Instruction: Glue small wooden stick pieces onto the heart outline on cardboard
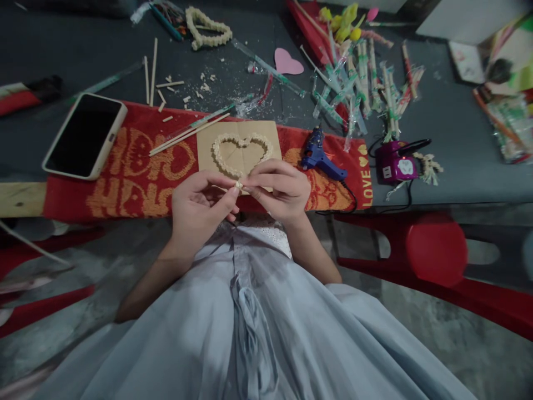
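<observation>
In the head view, take the pinched piece as the clock's centre. The left hand [202, 203] and right hand [281, 186] meet there, thumbs and fingertips pinching a small pale stick piece [239, 185] between them, over the near edge of a brown cardboard square [270, 130]. On that square, at 12 o'clock, lies a heart outline of pale pieces [243, 143]. The cardboard rests on a red towel [135, 175]. A blue glue gun [318, 156] lies at 2 o'clock, two wooden chopsticks [189, 133] at 10, a smartphone [83, 136] between 9 and 10, and a purple power adapter [395, 161] near 3.
</observation>
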Motion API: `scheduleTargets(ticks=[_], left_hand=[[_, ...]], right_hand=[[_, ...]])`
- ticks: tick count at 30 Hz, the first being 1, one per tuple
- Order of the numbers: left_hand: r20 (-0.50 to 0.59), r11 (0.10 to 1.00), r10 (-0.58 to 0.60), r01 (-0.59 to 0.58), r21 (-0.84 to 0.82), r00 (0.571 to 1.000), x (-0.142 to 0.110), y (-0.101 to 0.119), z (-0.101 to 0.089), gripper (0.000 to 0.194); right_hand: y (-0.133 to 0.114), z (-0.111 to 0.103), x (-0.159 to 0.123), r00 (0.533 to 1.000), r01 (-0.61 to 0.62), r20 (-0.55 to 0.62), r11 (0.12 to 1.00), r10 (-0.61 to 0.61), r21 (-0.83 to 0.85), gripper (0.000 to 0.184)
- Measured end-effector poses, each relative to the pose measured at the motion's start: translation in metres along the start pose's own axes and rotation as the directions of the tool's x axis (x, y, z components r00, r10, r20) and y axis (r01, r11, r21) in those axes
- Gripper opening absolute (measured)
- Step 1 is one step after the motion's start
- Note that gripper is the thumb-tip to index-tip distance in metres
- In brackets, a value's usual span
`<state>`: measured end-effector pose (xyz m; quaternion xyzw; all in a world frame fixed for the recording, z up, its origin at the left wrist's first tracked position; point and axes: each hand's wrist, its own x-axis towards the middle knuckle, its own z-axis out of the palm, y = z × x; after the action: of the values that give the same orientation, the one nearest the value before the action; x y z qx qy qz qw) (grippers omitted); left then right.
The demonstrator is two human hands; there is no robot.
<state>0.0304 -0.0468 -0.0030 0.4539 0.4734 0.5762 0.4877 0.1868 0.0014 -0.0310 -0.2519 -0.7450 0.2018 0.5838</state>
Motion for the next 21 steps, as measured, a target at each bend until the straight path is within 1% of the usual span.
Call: scheduleTargets(ticks=[3, 10, 14, 18, 21], left_hand=[[0.0, 1.0, -0.029, 0.029, -0.007, 1.0, -0.0003, -0.0017, 0.0, 0.02], [0.02, 0.985, -0.163, 0.164, -0.06, 0.986, 0.0022, 0.0002, 0.0011, 0.025], [0.038, 0.972, -0.205, 0.208, -0.111, 0.978, 0.005, 0.0025, 0.003, 0.028], [0.023, 0.962, -0.234, 0.235, -0.136, 0.972, 0.0063, 0.003, 0.0023, 0.028], [-0.003, 0.967, -0.238, 0.237, -0.094, 0.971, 0.0057, 0.0026, 0.0002, 0.028]], right_hand=[[-0.0004, 0.0005, -0.0013, 1.0, 0.004, -0.013, 1.0, -0.004, -0.001, 0.012], [-0.0037, 0.0022, -0.0021, 0.995, -0.096, -0.038, 0.995, 0.095, -0.027, 0.015], [-0.0058, 0.0033, -0.002, 0.994, -0.094, -0.052, 0.995, 0.093, -0.029, 0.016], [-0.0056, 0.0009, -0.004, 0.989, -0.145, -0.005, 0.987, 0.145, -0.064, 0.018], [-0.0045, -0.0017, -0.0047, 0.988, -0.145, 0.04, 0.987, 0.148, -0.075, 0.017]])
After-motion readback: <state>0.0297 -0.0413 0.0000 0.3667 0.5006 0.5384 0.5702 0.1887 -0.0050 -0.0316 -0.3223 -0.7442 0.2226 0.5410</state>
